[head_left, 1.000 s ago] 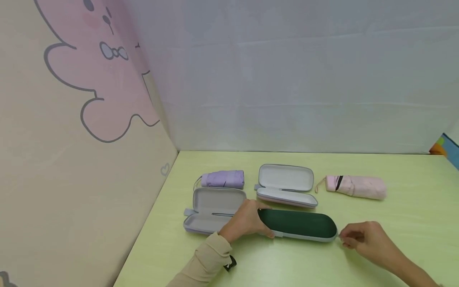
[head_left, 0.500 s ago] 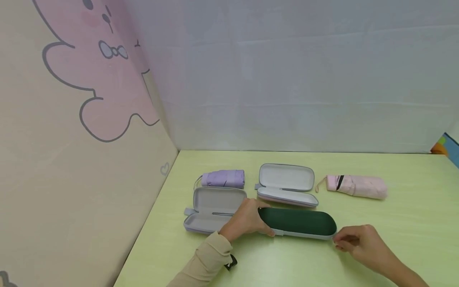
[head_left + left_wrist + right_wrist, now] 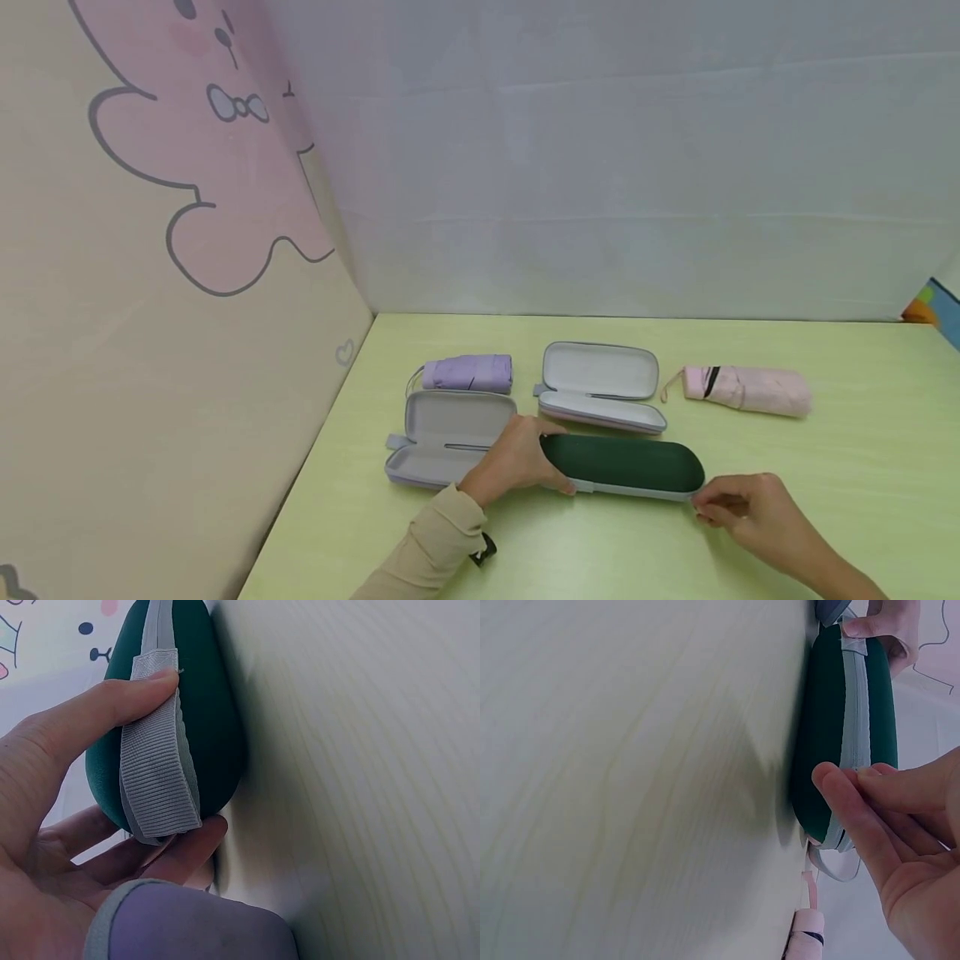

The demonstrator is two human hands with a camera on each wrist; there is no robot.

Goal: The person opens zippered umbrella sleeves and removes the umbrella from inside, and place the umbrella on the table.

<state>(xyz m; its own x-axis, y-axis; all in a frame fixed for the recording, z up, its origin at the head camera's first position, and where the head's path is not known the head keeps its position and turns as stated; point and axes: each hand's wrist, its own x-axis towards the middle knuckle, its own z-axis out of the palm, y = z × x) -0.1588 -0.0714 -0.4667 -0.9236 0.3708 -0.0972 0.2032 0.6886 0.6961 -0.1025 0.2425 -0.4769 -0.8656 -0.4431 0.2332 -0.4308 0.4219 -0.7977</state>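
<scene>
A dark green zip case (image 3: 622,463) with a pale grey zipper band lies closed-lidded on the table. My left hand (image 3: 517,458) grips its left end. In the left wrist view the thumb lies on a ribbed grey strap (image 3: 157,765), with the other fingers round the far side of the case. At the front right corner, my right hand (image 3: 750,508) pinches the zipper pull between thumb and index finger. The pull is mostly hidden by the fingertips (image 3: 826,774), which sit right on the zipper (image 3: 859,712) in the right wrist view.
A lavender case (image 3: 427,467) lies open left of the green one. Behind stands an open pink case (image 3: 600,408) with a white inside. A folded purple umbrella (image 3: 468,373) lies back left, a folded pink umbrella (image 3: 757,392) back right. Walls (image 3: 600,208) border the table.
My right hand has moved left round the case's right corner onto its front side, along the zipper. The case's right end has shifted back slightly. My left hand keeps its grip.
</scene>
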